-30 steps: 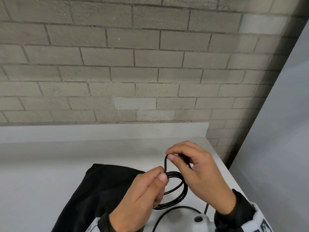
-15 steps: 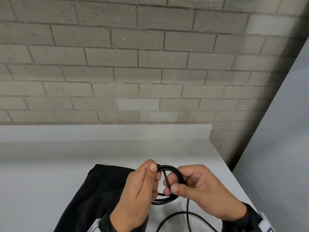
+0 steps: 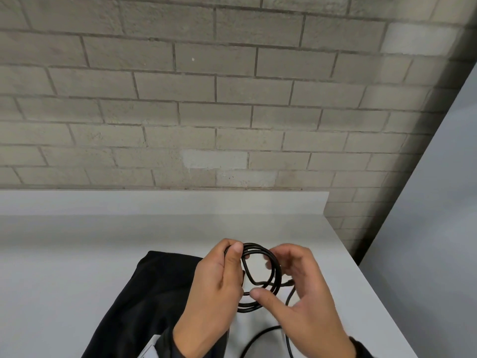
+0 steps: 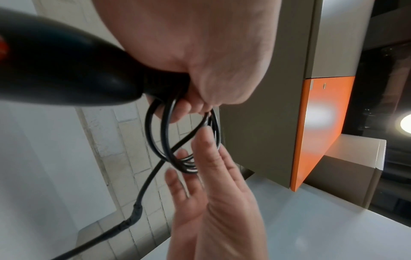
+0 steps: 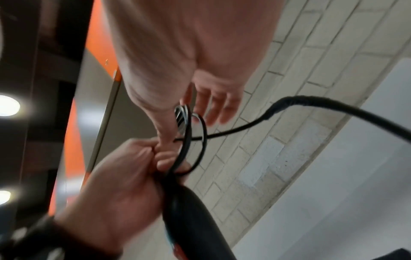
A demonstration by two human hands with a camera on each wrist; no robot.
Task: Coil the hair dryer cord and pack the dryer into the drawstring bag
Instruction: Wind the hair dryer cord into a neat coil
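The left hand [image 3: 214, 285] pinches the black cord [image 3: 260, 277], coiled into an upright ring, at its 10 o'clock edge. In the wrist views it also grips the hair dryer [image 4: 55, 70], long axis running back along the forearm. The right hand [image 3: 296, 290], fingers spread wide, cups the ring's 3 o'clock side above the counter [image 3: 77, 254]. The black drawstring bag [image 3: 154, 293] lies at 8 o'clock.

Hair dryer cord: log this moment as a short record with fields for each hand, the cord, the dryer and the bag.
left hand: grips the coiled loops and the dryer handle's end
right hand: fingers straight, spread beside the coil
cord: several loops gathered, a loose length trailing down
hair dryer: black, held up by the left hand, not in the bag
drawstring bag: black, lying on the white counter
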